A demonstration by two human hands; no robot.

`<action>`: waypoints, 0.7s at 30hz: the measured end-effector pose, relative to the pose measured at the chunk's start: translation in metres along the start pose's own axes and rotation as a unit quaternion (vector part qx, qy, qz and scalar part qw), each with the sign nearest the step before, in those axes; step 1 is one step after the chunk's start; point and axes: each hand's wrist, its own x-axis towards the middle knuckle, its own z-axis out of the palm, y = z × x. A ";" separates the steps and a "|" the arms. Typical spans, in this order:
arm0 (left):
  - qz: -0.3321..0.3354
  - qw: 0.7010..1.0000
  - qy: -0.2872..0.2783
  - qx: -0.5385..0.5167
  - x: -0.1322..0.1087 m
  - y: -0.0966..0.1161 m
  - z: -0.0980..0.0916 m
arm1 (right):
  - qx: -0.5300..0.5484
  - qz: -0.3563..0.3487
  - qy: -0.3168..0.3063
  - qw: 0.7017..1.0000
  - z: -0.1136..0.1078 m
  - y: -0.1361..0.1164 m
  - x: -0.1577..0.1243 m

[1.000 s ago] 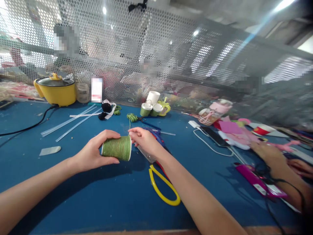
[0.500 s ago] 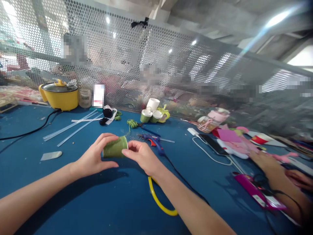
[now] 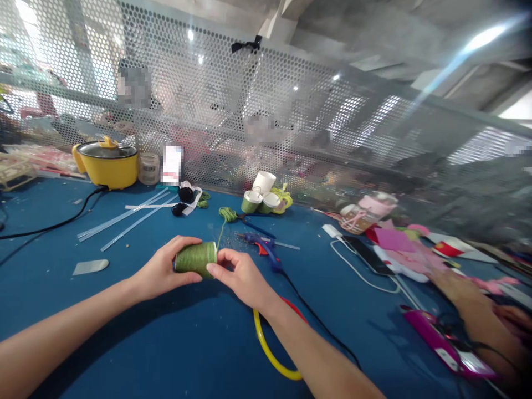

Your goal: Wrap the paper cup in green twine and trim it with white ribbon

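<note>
From my end, the green roll [image 3: 195, 257] hangs above the table [image 3: 199, 354] on its side, held at both ends: my left hand [image 3: 158, 270] is clasped round the left one, fingers over and thumb under, while my right hand [image 3: 241, 277] pinches the pale rim at the other. Whether the right fingers also trap the cord [image 3: 221, 235] I can't tell. That cord runs from the roll's right end to the loose green bundle [image 3: 227, 214] near the back, so my main worry is a snag: if the bundle knots, a turn of the roll would pull tight or drag it along. The pliers [image 3: 257, 227] lie right beside that bundle and could catch it. Too little tension, I'd judge, and the windings may go slack or slip off at the rim; squeeze too hard with the left and they could bunch. I'd also mind the glue gun [image 3: 268, 252] just beyond my right hand, since a careless elbow might hook its black cable [image 3: 318, 313].
</note>
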 end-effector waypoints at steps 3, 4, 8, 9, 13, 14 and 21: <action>0.022 0.999 0.005 0.032 0.000 -0.001 -0.001 | 0.003 0.023 -0.004 1.000 -0.002 0.005 0.002; 0.025 0.999 0.005 0.036 0.000 -0.001 -0.001 | 0.011 0.032 -0.005 0.999 -0.004 0.008 0.004; 0.015 0.999 -0.022 0.038 -0.001 0.004 -0.002 | 0.057 0.061 0.060 0.995 -0.012 0.021 0.011; 0.008 0.999 -0.035 0.030 -0.001 0.006 -0.002 | 0.065 0.060 0.076 0.993 -0.013 0.023 0.013; -0.043 0.993 -0.102 -0.028 -0.001 0.013 -0.002 | 0.104 0.040 0.020 0.994 -0.013 0.022 0.019; -0.059 0.990 -0.121 -0.045 -0.001 0.014 -0.002 | 0.113 0.035 0.005 0.993 -0.014 0.021 0.021; -0.091 0.975 -0.173 -0.106 -0.002 0.015 0.000 | 0.129 0.031 -0.044 0.990 -0.019 0.006 0.057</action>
